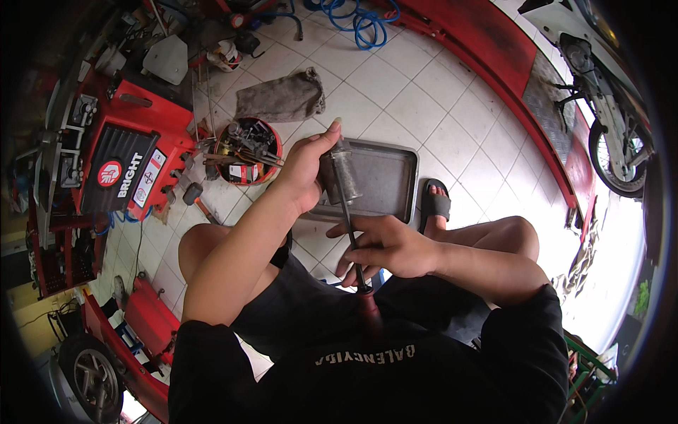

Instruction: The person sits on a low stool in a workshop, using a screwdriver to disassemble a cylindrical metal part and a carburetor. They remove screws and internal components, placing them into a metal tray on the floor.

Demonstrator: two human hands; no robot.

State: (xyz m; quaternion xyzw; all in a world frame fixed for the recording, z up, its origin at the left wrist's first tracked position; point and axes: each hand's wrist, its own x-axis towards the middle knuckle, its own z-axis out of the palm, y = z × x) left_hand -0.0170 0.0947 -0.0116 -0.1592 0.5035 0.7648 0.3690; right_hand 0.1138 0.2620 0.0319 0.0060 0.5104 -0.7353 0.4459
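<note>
My left hand point(311, 166) is closed around a worn cylindrical metal part point(345, 173), its thumb pointing up along the top end. A long screwdriver point(367, 311) with a dark shaft and a red handle slants from my chest up to that part. Its tip overlaps the metal body, and I cannot tell exactly where it touches. The fingers of my right hand point(395, 247) are loosely curled about the shaft, above the handle. Beneath the part lies a grey metal tray point(415, 177) on the floor.
A round red container point(277, 134) full of tools stands left of the tray, with a grey rag point(282, 95) beyond it. A hammer point(201, 201) lies near a red machine point(134, 148). Blue hose point(360, 25), a red lift platform point(487, 42) and a motorcycle point(593, 92) are farther out.
</note>
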